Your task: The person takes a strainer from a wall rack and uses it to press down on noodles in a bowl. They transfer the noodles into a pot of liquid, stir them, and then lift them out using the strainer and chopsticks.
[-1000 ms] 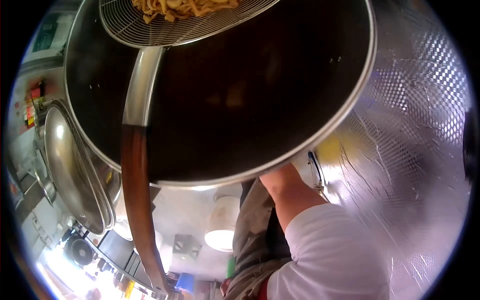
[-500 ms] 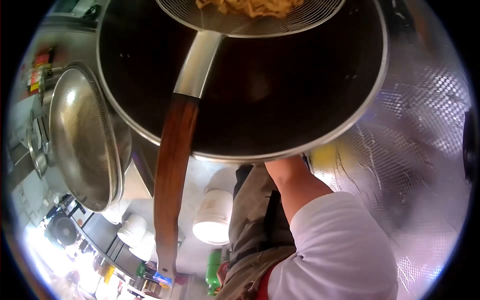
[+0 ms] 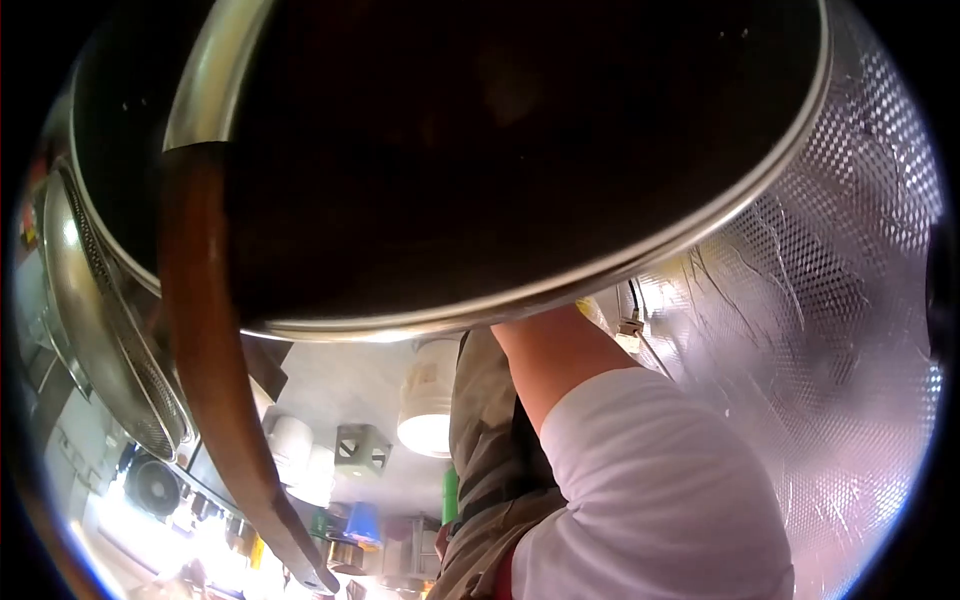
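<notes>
A large dark wok (image 3: 520,180) with a bright metal rim fills the upper part of the head view. The wooden handle (image 3: 205,250) of a wire strainer crosses the wok's left side and hangs down past the rim; its basket lies outside the frame. From the lower right, my right arm in a white sleeve (image 3: 650,480) reaches up, and its bare forearm (image 3: 560,350) passes behind the wok's lower rim. The wok hides my right hand, so its fingers and anything in them do not show. My left hand is out of view.
Metal mesh strainers (image 3: 110,320) stand at the left. Quilted metal sheeting (image 3: 800,380) lines the right side. Below the wok appear a white bucket (image 3: 426,400), a grey stool (image 3: 361,450) and a blue container (image 3: 363,523). Bright glare washes out the lower left.
The view has shifted, so the wok looks larger and more tilted. The strainer's basket with shredded golden-brown food has left the frame, and its handle now appears further left.
</notes>
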`<state>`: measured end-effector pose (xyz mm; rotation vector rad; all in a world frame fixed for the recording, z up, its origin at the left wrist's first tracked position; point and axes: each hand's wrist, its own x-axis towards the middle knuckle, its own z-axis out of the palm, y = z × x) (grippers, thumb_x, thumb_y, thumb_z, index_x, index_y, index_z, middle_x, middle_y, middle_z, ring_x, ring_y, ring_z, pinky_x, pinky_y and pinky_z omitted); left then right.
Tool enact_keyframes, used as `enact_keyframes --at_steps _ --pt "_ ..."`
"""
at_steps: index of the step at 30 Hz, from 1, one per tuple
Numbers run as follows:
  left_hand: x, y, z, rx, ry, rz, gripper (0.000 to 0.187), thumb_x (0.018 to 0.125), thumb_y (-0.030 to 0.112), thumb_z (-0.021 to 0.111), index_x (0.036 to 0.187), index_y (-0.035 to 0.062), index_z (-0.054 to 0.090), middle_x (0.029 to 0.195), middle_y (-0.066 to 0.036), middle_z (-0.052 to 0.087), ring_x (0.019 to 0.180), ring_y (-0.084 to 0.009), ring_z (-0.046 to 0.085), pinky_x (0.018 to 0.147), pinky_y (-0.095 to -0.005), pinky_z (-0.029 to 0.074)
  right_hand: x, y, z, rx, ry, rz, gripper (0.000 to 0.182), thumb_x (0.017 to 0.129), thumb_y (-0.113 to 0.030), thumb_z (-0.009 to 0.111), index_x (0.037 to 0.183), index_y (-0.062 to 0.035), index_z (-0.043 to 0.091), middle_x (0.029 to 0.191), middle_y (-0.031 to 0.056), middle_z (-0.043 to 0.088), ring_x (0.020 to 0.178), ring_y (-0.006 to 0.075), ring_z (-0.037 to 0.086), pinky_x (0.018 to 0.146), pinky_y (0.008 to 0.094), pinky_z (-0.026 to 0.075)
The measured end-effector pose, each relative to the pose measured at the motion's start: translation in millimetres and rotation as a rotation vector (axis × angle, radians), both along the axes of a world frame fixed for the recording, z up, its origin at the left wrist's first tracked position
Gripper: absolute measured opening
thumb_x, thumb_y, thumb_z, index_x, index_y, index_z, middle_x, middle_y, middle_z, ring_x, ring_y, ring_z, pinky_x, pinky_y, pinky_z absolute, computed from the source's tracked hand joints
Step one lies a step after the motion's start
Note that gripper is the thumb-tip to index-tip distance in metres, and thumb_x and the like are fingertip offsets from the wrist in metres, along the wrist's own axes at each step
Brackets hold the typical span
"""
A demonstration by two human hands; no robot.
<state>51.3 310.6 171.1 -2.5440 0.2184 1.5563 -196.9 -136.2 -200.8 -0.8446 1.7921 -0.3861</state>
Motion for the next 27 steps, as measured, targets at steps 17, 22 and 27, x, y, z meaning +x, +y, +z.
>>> enact_keyframes --at_steps 17,22,27 --pt "-0.3 14.3 -5.2 -0.016 -0.008 0.007 0.020 0.086 0.019 0.061 0.096 0.0041 0.068 0.074 -0.008 0.067 0.073 -0.0116 0.059 0.068 -0.0264 0.048 -2.2 10.1 3.3 0.006 -0.003 0.085 0.050 0.077 -0.037 0.065 0.103 0.0037 0.055 0.105 0.0223 0.057 0.094 0.0310 0.057 0.081 0.0399 0.046" --pt "-7.1 21.5 -1.8 -0.024 -0.008 0.024 0.020 0.086 0.019 0.061 0.097 0.0039 0.069 0.074 -0.008 0.067 0.074 -0.0109 0.059 0.069 -0.0258 0.048 -6.8 14.0 3.2 0.024 -0.008 0.123 0.056 0.077 -0.040 0.066 0.109 0.0041 0.054 0.111 0.0233 0.056 0.101 0.0316 0.056 0.085 0.0402 0.046" --pt "-16.1 32.0 10.9 -0.050 0.019 0.033 0.020 0.086 0.018 0.062 0.097 0.0036 0.069 0.074 -0.007 0.068 0.075 -0.0102 0.059 0.070 -0.0252 0.048 -25.2 36.7 7.5 0.068 -0.020 0.230 0.062 0.078 -0.044 0.067 0.115 0.0045 0.054 0.118 0.0242 0.056 0.107 0.0323 0.056 0.090 0.0405 0.045"
